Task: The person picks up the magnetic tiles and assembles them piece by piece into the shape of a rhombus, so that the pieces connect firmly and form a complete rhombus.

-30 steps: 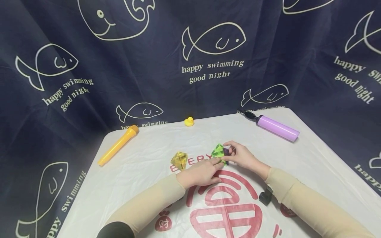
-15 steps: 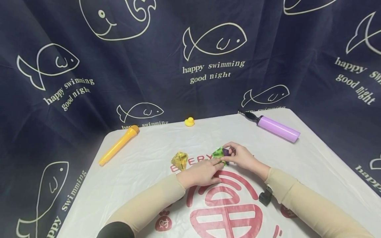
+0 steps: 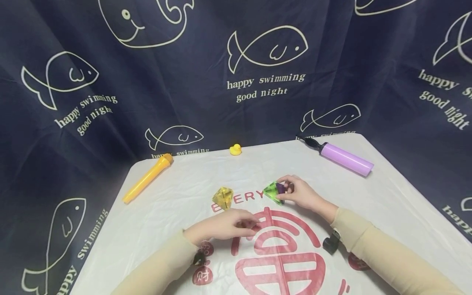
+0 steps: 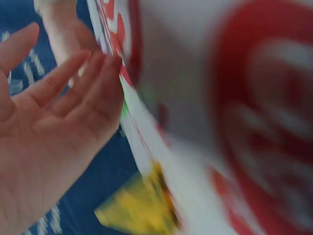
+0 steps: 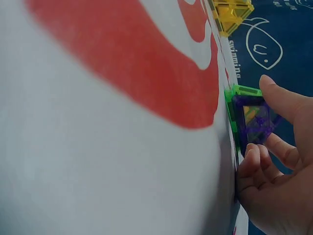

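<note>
A see-through shape of green (image 3: 271,191) and purple magnetic tiles (image 5: 258,122) rests on the white table cover. My right hand (image 3: 303,194) holds it from the right, the thumb at one edge and the other fingers at the opposite edge and behind. A yellow translucent magnetic-tile shape (image 3: 223,198) sits to its left, also visible in the left wrist view as a blurred yellow shape (image 4: 139,208). My left hand (image 3: 226,224) hovers in front of the yellow shape, fingers loosely bent, nothing in it. In the left wrist view, the green part is mostly hidden behind the left fingers.
At the back edge stands a small yellow rubber duck (image 3: 235,149). An orange toy microphone (image 3: 148,178) lies at the left, and a purple hand pump (image 3: 346,159) at the back right. A dark blue curtain (image 3: 177,90) with fish drawings hangs behind the table (image 3: 177,229).
My left hand has let go of the green and purple tiles and drawn back to the left and nearer to me. The right hand keeps its hold, nearly still.
</note>
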{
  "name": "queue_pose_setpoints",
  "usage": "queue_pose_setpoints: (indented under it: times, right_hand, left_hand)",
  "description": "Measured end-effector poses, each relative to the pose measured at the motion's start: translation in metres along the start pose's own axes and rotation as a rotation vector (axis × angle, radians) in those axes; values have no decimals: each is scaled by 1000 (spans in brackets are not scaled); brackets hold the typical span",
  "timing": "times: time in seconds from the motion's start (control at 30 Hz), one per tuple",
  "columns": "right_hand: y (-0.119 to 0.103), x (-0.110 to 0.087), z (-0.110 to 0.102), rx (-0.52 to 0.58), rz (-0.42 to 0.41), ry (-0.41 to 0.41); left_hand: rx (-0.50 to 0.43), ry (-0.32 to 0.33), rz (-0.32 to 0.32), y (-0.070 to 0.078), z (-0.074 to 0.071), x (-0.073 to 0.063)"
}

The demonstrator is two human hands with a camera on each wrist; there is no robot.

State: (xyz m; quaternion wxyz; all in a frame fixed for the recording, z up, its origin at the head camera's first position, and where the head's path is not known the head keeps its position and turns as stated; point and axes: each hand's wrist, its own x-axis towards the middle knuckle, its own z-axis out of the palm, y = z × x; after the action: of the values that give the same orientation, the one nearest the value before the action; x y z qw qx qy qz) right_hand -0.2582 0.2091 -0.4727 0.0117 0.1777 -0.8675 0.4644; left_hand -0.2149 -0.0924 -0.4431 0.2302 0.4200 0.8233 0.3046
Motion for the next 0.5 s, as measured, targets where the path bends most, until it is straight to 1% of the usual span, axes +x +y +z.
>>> queue_pose_setpoints:
  times: [0.07,0.1,0.17,0.23,0.3,0.37,0.43,0.5]
  right_hand:
    - [3,0,-1,5,0,-5]
    - [5,-1,-2,-1,-3,-9]
    - [8,-2,-4,-9,-11,-21]
    - [10,-3,-8,-10,-30,-48]
    - [12,-2,-11,3,-63,-94]
    - [12,-1,-15,20,-83,-151]
    - [13,2,-17,48,-97,-217]
    - [15,4,-18,50,-107,-262]
  left_hand:
    - [-90,4,-49,-10,-5,-18]
    - [-114,11,-75,-15,-7,-27]
    - [-128,31,-123,-27,-13,-42]
    - [-110,69,-164,-38,-20,-55]
    - [-89,132,-207,-47,-28,-64]
    - [-55,219,-247,-54,-37,-69]
    - [-26,324,-294,-58,-45,-69]
    - [1,420,-339,-60,-50,-65]
